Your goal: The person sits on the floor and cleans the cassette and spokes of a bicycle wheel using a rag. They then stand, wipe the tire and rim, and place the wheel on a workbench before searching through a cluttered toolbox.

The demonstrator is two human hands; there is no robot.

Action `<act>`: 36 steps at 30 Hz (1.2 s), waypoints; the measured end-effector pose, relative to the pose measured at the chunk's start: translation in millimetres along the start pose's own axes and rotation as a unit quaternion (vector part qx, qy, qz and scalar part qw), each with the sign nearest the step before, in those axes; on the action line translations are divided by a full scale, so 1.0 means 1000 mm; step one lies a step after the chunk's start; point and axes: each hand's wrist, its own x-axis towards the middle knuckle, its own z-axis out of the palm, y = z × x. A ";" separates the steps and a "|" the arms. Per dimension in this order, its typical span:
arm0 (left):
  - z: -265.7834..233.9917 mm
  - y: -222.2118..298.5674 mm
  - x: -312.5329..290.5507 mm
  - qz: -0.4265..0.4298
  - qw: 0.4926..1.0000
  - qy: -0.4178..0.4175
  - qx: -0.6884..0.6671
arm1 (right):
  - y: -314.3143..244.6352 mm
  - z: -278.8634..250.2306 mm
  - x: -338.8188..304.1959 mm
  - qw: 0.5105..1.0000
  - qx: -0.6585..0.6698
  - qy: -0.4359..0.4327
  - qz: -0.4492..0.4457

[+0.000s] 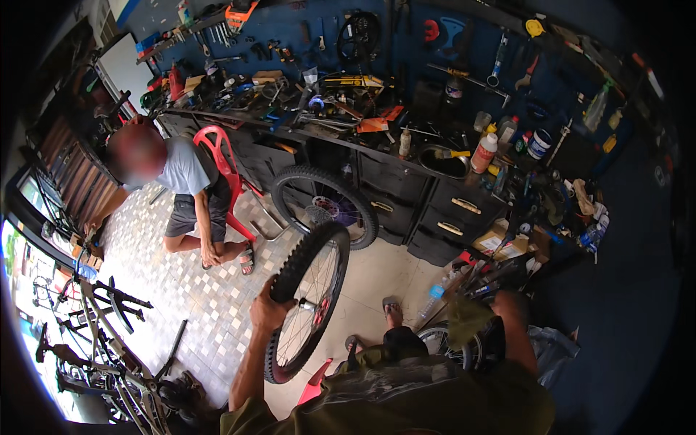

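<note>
My left hand (270, 308) is closed around the knobbly black tyre of a bicycle wheel (335, 290), gripping it at its left side. The wheel is held upright and tilted, with thin spokes and red parts at its hub. My right hand (511, 308) is out to the right, smeared by motion, so its fingers cannot be made out. Close to it is an olive-green cloth (467, 320); whether the hand touches it I cannot tell. Behind the held wheel, a second bicycle wheel (366, 210) with a cassette and disc rotor leans against the dark cabinets.
A long workbench (290, 130) crowded with tools and bottles runs along the back. A person sits on a red plastic chair (217, 156) at the left. Bicycle frames (116, 355) stand at lower left. A smaller wheel (453, 346) and a plastic bottle (433, 297) are near my feet.
</note>
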 end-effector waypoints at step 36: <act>-0.116 0.139 0.061 0.214 0.864 0.296 -0.346 | -0.278 -0.174 -0.014 0.485 0.835 -0.038 -0.257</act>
